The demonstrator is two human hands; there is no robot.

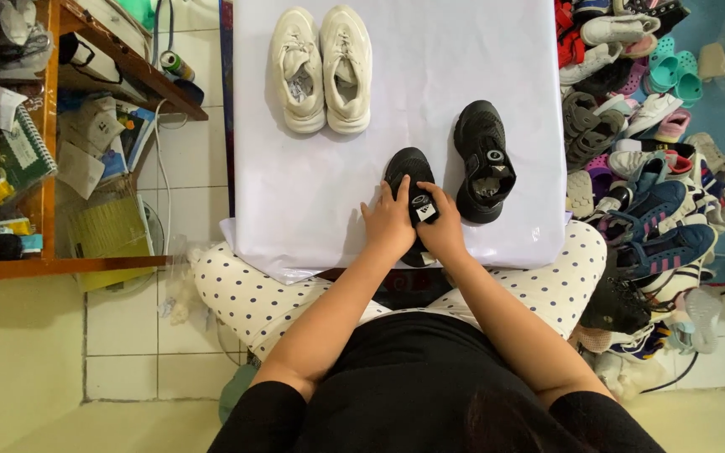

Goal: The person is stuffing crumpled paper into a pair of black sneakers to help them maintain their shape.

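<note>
- Black shoe (410, 172): toe pointing away, long axis running up the white sheet (430, 75), near its front edge.
- Matte black, white tag on strap.
- Left hand (388, 222) and right hand (444, 225) both clasping it.

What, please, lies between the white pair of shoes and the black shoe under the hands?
Only bare white table cover separates the white pair from that black shoe, in the head view.

Bright, even indoor light; the white table sheet (396, 84) nearly washes out toward 12 o'clock. Shadows are soft and short. Focus stays sharp, with slight wide-angle bending at the edges.
</note>
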